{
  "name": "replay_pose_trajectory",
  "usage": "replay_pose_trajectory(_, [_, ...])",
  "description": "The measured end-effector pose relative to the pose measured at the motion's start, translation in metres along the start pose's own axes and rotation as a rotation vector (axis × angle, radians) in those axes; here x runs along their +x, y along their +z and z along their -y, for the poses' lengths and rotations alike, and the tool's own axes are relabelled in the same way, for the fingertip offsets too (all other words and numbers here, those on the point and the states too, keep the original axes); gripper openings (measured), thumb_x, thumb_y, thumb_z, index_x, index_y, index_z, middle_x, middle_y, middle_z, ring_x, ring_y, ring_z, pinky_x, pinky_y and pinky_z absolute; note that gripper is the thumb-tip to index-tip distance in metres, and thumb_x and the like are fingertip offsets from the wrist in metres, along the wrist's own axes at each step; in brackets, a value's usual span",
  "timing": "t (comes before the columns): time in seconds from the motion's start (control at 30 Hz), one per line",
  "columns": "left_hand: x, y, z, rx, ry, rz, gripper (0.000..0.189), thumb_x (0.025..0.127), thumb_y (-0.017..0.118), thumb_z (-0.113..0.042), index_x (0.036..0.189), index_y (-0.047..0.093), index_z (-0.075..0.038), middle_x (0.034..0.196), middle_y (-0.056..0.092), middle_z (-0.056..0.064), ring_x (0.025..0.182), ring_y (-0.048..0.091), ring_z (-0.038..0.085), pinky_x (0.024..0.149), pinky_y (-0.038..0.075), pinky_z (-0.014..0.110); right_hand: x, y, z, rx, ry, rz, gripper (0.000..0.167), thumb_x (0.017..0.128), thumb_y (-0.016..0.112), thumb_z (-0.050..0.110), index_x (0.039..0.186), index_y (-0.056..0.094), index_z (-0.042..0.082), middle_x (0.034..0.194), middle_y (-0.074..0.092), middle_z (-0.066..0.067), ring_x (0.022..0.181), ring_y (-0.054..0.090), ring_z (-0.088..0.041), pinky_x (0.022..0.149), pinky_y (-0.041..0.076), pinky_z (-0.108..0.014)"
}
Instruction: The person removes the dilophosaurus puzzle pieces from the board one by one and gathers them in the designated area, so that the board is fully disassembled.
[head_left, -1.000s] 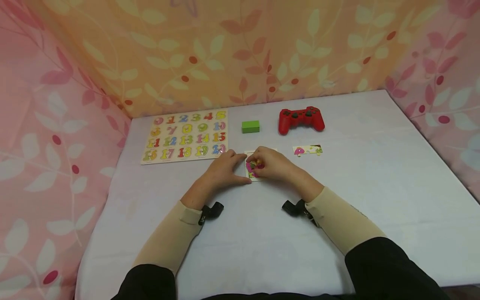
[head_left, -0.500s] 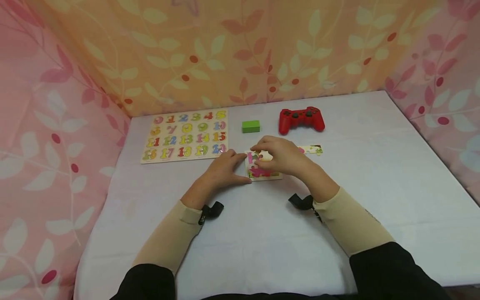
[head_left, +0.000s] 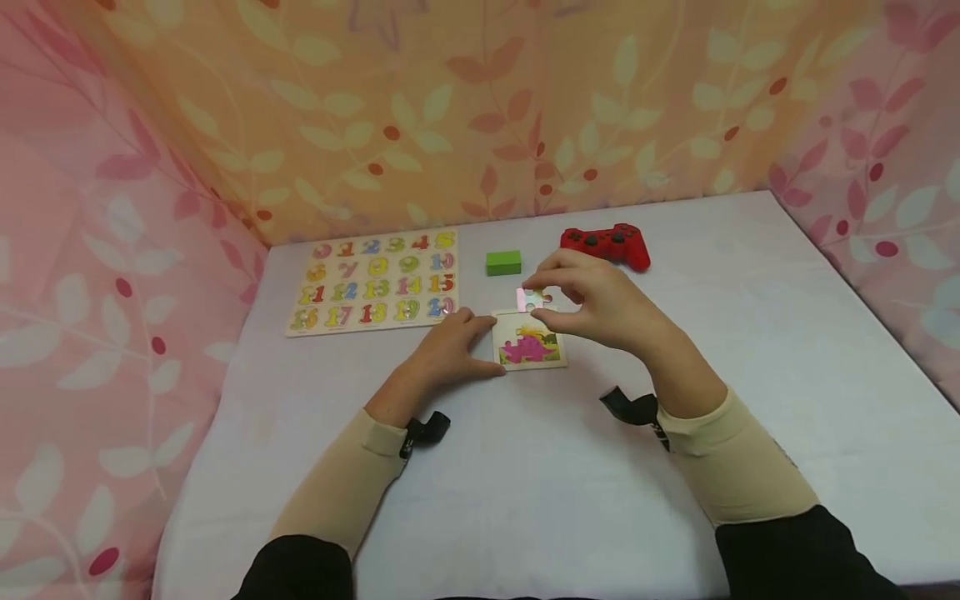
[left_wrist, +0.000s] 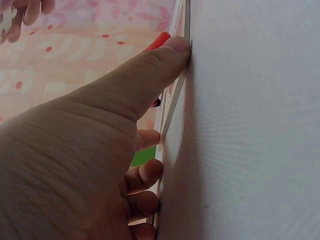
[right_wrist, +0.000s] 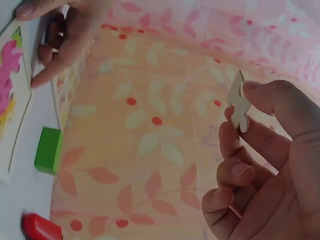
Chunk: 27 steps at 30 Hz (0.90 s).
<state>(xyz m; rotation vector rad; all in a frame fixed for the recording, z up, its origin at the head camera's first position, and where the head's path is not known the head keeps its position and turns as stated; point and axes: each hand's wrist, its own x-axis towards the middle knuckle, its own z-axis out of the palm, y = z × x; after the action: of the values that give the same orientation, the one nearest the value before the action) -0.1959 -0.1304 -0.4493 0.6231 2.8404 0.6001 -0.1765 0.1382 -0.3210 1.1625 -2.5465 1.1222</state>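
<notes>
My right hand (head_left: 611, 304) pinches a small jigsaw piece (head_left: 527, 300) between thumb and fingers, raised just past the far edge of a little puzzle board (head_left: 497, 343). In the right wrist view the piece (right_wrist: 240, 102) shows its pale, unprinted side and a rounded tab. A pink dinosaur picture lies in the board's frame, which is flat on the table. At the board's left side, my left hand (head_left: 442, 354) holds it, thumb at the near corner and forefinger at the far corner. The left wrist view shows the thumb (left_wrist: 135, 75) against the board's edge.
A wooden number board (head_left: 375, 287) lies at the back left. Beyond the puzzle sit a green block (head_left: 503, 263) and a red game controller (head_left: 611, 244), its near part covered by my right hand. Patterned cloth (head_left: 480, 125) walls the table's back and sides.
My right hand has lifted off the puzzle board with the jigsaw piece, moving back and to the right. It now covers the loose puzzle pieces seen earlier. My left hand stays put.
</notes>
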Motion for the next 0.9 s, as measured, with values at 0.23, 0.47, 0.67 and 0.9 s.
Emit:
replay_pose_trajectory(0.23, [0.0,0.0,-0.001,0.008,0.0,0.006,0.093,0.076,0.082,-0.064,0.153,0.051,-0.022,0.118,0.052,-0.001,0.1,0.048,0.016,0.084,0.045,0.033,-0.018,-0.026,-0.009,-0.02,-0.022,-0.042,0.026,0.084,0.083,0.006,0.108,0.075,0.012,0.105,0.062,0.006,0.075,0.05,-0.014,0.065,0.042,-0.026])
replay_pose_trajectory(0.47, [0.001,0.001,0.001,0.023,0.023,0.002,0.093,0.076,0.082,-0.065,0.153,0.051,-0.022,0.119,0.052,-0.001,0.099,0.048,0.015,0.084,0.045,0.032,-0.041,-0.046,-0.025,-0.103,0.021,-0.063,0.028,0.082,0.083,0.004,0.107,0.073,0.011,0.098,0.058,0.008,0.072,0.046,-0.014,0.065,0.037,-0.024])
replay_pose_trajectory(0.67, [0.0,0.002,0.004,0.034,0.044,-0.005,0.093,0.076,0.082,-0.065,0.152,0.051,-0.021,0.114,0.051,-0.001,0.096,0.047,0.016,0.08,0.044,0.032,-0.058,-0.051,-0.043,-0.118,0.085,-0.068,0.028,0.084,0.083,0.002,0.109,0.073,0.011,0.094,0.055,0.005,0.073,0.047,-0.014,0.066,0.037,-0.023])
replay_pose_trajectory(0.9, [0.001,0.001,0.006,0.031,0.034,-0.01,0.094,0.077,0.08,-0.067,0.153,0.05,-0.022,0.116,0.051,-0.002,0.097,0.046,0.015,0.081,0.043,0.031,-0.065,-0.045,-0.07,-0.081,0.234,0.041,0.025,0.09,0.08,0.01,0.113,0.073,0.011,0.097,0.059,-0.001,0.077,0.05,-0.02,0.064,0.041,-0.025])
